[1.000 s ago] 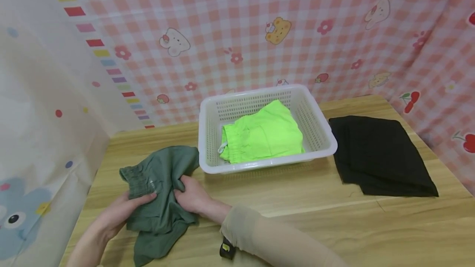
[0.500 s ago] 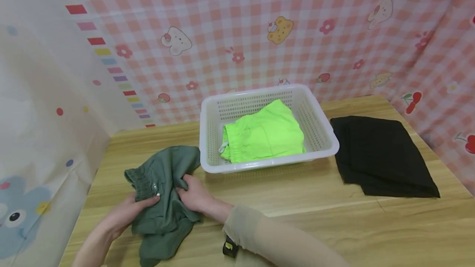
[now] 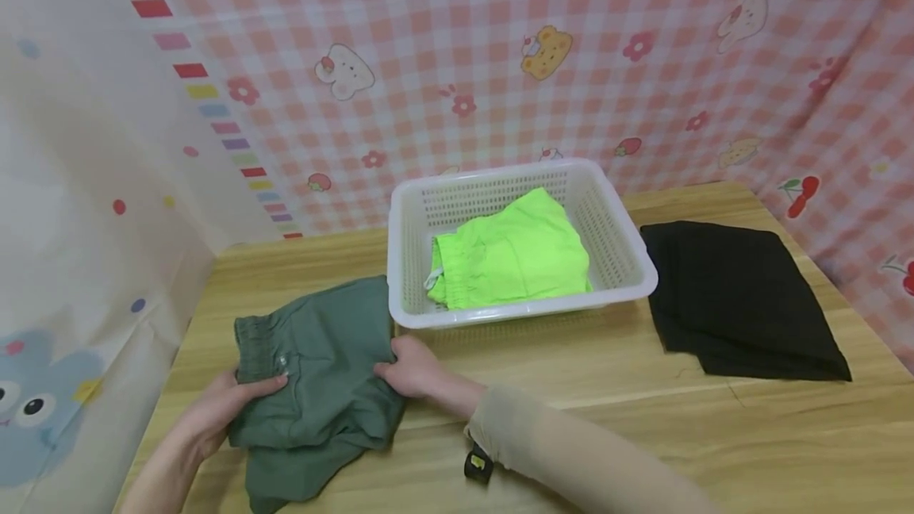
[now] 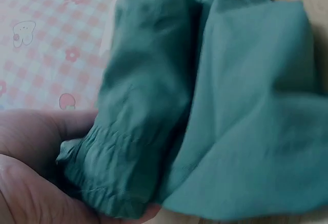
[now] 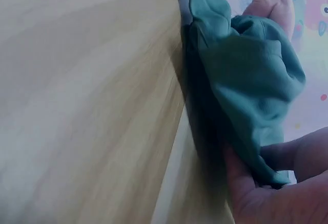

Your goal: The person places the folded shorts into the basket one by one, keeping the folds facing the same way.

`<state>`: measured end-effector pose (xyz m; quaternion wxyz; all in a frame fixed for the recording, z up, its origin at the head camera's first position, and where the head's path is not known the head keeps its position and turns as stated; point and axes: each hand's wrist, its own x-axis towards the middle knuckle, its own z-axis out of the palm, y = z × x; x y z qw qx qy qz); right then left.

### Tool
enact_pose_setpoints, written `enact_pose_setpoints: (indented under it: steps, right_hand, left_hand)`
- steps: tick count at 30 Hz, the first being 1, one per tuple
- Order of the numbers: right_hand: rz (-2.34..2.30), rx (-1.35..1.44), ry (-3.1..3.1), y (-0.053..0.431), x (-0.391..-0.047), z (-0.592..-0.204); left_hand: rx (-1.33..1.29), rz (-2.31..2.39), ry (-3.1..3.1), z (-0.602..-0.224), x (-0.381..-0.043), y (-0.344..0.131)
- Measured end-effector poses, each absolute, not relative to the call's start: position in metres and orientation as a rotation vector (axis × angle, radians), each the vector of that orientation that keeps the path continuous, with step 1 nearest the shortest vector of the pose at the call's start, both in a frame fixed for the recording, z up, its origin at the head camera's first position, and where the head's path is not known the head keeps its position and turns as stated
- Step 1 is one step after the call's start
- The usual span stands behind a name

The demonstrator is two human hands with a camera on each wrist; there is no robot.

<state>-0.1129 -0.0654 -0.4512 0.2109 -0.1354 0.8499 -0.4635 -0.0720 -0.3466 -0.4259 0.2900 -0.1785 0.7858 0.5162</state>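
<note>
Dark green shorts (image 3: 328, 371) with a gathered elastic waistband are held between both hands at the table's left. My left hand (image 3: 221, 407) grips the waistband end, its thumb on top and the other fingers hidden beneath the cloth. At the opposite edge, my right hand (image 3: 421, 375) pinches the fabric near the basket's front left corner. In the left wrist view, the green shorts (image 4: 148, 96) hang in folds beside the left palm. The right wrist view has the right thumb and fingers (image 5: 241, 180) closed on a corner of the cloth, close over the wooden table.
A white plastic basket (image 3: 521, 312) stands at the back middle, with folded neon green shorts (image 3: 514, 252) inside. Folded black cloth (image 3: 743, 300) lies on the wooden table (image 3: 643, 419) at the right. A patterned curtain (image 3: 457, 54) closes off the back.
The right hand has moved right, drawing the green shorts out wider and flatter. The left hand has shifted slightly left along with the waistband. The view has tilted a little.
</note>
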Motion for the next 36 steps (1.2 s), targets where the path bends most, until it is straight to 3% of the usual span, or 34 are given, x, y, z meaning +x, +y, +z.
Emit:
enact_pose_setpoints:
  steps: [13, 36]
  right_hand:
    - [-1.51, -0.197, 2.223, -0.065, -0.115, -0.448]
    - [-1.515, -0.637, 2.374, -0.073, -0.101, -0.422]
  left_hand:
    - [-0.422, 1.298, 2.117, -0.421, -0.072, -0.345]
    - [-0.459, 1.357, 2.109, -0.428, -0.056, -0.368]
